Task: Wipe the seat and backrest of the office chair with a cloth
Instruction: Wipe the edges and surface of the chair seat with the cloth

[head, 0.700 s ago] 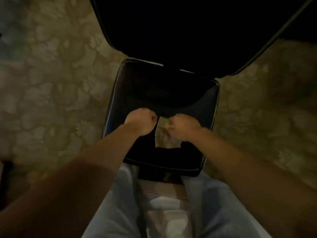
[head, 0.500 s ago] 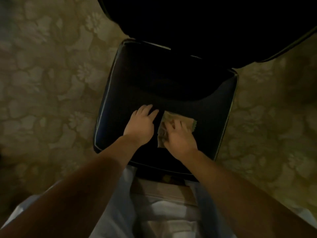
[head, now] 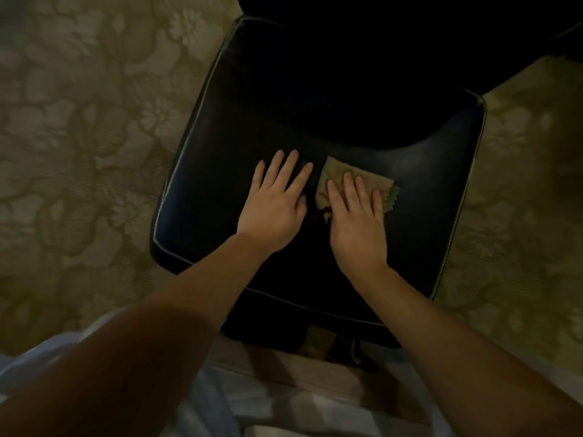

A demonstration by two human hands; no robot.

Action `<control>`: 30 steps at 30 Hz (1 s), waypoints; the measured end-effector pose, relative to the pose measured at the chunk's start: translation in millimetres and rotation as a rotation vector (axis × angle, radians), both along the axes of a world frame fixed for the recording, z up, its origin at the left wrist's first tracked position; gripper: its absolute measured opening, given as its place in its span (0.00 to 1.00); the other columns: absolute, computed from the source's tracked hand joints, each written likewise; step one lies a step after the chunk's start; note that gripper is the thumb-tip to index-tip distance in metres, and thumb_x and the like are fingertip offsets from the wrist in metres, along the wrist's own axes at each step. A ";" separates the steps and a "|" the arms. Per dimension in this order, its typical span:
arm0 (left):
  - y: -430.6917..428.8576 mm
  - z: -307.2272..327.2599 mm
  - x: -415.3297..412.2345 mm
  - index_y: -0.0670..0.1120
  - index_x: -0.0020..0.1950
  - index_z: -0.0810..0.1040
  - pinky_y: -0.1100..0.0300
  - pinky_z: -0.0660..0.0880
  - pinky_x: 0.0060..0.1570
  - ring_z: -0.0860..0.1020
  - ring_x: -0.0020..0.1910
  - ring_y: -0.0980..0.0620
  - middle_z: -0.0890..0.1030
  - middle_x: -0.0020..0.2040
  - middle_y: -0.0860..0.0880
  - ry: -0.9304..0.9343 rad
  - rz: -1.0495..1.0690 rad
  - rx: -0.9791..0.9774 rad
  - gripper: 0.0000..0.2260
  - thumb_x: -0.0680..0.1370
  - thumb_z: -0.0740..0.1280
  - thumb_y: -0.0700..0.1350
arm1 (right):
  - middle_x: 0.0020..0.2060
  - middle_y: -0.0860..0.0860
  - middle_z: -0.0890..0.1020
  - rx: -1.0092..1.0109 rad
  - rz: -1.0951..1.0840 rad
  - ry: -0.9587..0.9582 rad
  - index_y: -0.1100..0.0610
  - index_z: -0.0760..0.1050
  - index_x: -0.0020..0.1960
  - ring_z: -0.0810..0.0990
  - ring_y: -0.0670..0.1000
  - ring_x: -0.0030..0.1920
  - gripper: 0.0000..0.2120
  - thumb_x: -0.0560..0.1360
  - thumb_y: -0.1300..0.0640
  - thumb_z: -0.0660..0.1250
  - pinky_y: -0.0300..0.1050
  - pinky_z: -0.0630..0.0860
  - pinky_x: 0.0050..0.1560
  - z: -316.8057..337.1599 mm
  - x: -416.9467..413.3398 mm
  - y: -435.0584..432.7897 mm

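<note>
The black padded seat [head: 239,115] of the office chair fills the middle of the view, with pale piping round its edge. Its dark backrest [head: 394,29] rises at the top and is almost lost in shadow. A small beige cloth [head: 334,173] lies flat near the middle of the seat. My right hand [head: 356,219] rests palm down on the cloth, fingers spread, covering its near half. My left hand [head: 274,203] lies flat on the bare seat just left of the cloth, fingers apart, holding nothing.
A patterned beige floor [head: 79,137] with a floral print surrounds the chair on both sides. My light-coloured trousers [head: 299,405] are at the bottom, close against the seat's front edge. The room is dim.
Both fists have opened and now lie flat on the seat. The cloth, held bunched between the hands before, is spread under my right palm. The view has dropped closer to the seat.
</note>
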State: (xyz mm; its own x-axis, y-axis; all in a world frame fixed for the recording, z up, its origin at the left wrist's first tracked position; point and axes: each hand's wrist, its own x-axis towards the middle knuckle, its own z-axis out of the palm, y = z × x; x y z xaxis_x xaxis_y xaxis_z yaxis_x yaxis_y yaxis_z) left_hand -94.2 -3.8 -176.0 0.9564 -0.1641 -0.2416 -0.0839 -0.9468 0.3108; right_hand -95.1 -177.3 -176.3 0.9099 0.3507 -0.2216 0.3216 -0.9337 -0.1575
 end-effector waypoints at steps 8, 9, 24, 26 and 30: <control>-22.6 22.4 -42.1 0.51 0.84 0.49 0.39 0.45 0.79 0.44 0.83 0.43 0.47 0.84 0.46 -0.055 0.035 0.009 0.26 0.87 0.51 0.51 | 0.73 0.53 0.69 0.000 0.179 -0.070 0.54 0.66 0.74 0.72 0.56 0.68 0.22 0.80 0.61 0.58 0.50 0.71 0.64 22.0 1.8 -37.4; -26.4 29.3 -55.1 0.51 0.84 0.49 0.39 0.45 0.79 0.45 0.83 0.43 0.48 0.84 0.46 -0.078 0.039 -0.012 0.26 0.87 0.51 0.51 | 0.71 0.53 0.71 0.015 0.165 -0.060 0.53 0.66 0.74 0.74 0.57 0.65 0.22 0.80 0.62 0.58 0.50 0.73 0.61 28.7 -3.0 -45.7; -122.1 46.5 -33.5 0.53 0.84 0.47 0.38 0.44 0.79 0.44 0.83 0.47 0.46 0.84 0.49 -0.075 0.049 -0.015 0.28 0.86 0.53 0.54 | 0.63 0.52 0.78 0.692 -0.323 -0.367 0.58 0.72 0.69 0.75 0.46 0.61 0.19 0.80 0.66 0.58 0.39 0.70 0.63 59.5 7.0 -169.8; -138.3 36.1 -9.4 0.54 0.84 0.47 0.38 0.43 0.79 0.43 0.83 0.47 0.46 0.84 0.49 -0.054 0.026 0.004 0.28 0.86 0.53 0.54 | 0.64 0.51 0.77 0.780 -0.494 -0.364 0.57 0.71 0.71 0.72 0.43 0.62 0.19 0.80 0.65 0.58 0.40 0.69 0.65 51.7 25.3 -186.4; -160.3 19.5 38.9 0.54 0.84 0.49 0.38 0.42 0.79 0.46 0.83 0.47 0.49 0.84 0.50 -0.126 -0.015 0.039 0.27 0.86 0.54 0.54 | 0.62 0.42 0.74 0.832 -0.672 -0.280 0.52 0.69 0.73 0.71 0.42 0.63 0.20 0.81 0.62 0.59 0.48 0.72 0.68 32.8 60.6 -209.4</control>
State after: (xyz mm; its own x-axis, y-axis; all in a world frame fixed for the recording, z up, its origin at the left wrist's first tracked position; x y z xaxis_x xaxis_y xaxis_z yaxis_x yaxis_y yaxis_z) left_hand -55.2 -164.2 -156.5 0.9770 -0.1716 -0.1263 -0.1343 -0.9561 0.2603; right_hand -34.5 -386.7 -143.5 0.9520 -0.2898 0.0981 -0.0886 -0.5680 -0.8183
